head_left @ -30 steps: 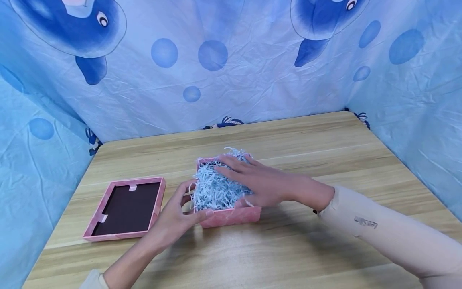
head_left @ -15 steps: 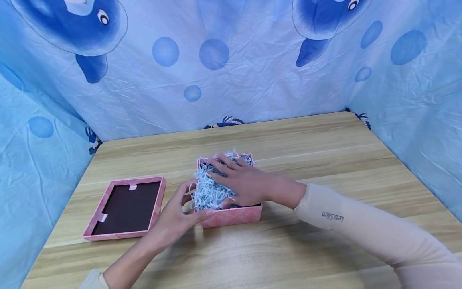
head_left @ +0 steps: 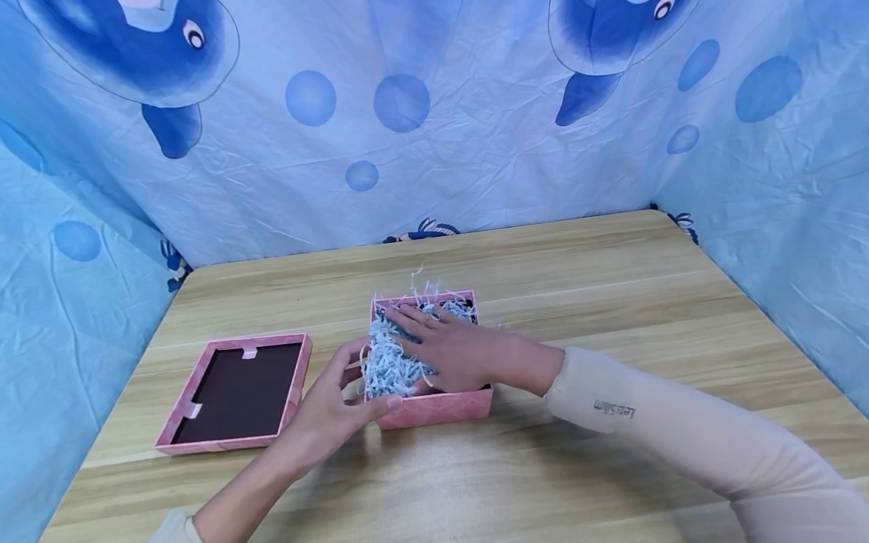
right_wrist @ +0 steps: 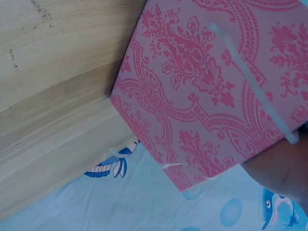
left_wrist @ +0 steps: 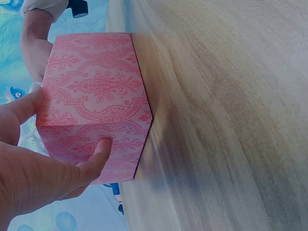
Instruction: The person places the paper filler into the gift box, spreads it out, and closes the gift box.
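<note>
Shredded paper (head_left: 394,362) is looking light, springy; right hand (head_left: 456,348) is pressing it flat-fingered into the pink box (head_left: 434,407), left hand's (head_left: 333,411) fingers gripping the box's stiff corner.

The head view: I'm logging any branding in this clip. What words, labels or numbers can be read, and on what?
"Let'sSlim" as best it reads, small and upside down: on the cream sleeve of the right arm.
Pink box, lid, backdrop cloth: patterns and pictures only, no text.
</note>
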`<state>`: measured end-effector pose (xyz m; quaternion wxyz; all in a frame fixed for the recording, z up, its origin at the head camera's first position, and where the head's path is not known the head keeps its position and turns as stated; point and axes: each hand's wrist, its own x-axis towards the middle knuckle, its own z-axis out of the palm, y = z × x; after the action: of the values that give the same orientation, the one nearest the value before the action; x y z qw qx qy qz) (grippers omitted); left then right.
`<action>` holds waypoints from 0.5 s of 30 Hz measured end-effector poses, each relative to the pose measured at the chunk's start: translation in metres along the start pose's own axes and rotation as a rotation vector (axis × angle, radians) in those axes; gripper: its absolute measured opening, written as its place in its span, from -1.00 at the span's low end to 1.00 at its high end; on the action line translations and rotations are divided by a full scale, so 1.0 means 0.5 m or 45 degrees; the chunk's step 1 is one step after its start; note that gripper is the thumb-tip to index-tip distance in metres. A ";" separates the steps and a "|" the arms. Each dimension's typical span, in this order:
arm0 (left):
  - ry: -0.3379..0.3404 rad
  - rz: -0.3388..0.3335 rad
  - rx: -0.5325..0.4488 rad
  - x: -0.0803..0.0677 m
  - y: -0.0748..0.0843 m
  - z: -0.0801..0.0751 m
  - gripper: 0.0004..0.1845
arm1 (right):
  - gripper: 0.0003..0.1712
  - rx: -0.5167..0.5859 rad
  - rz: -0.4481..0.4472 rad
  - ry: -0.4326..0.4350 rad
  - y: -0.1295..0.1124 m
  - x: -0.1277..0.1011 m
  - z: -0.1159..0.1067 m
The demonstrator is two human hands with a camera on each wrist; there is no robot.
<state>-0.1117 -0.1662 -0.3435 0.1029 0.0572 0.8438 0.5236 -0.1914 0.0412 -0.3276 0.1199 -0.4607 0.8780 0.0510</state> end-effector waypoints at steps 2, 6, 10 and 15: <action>-0.001 0.007 -0.010 0.000 -0.001 0.000 -0.15 | -0.14 0.031 0.015 -0.038 -0.001 0.005 0.001; -0.004 0.031 -0.046 0.001 -0.002 0.000 -0.17 | -0.22 0.056 0.051 -0.109 -0.003 0.019 0.008; -0.005 0.043 -0.062 0.001 -0.003 -0.001 -0.16 | -0.24 0.061 0.080 -0.163 -0.008 0.029 0.015; -0.009 0.021 -0.050 -0.001 -0.001 -0.002 -0.15 | -0.18 0.059 0.121 -0.205 -0.013 0.042 0.023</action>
<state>-0.1115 -0.1676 -0.3435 0.1027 0.0641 0.8325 0.5407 -0.1955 0.0231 -0.3437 0.1981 -0.4101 0.8872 0.0733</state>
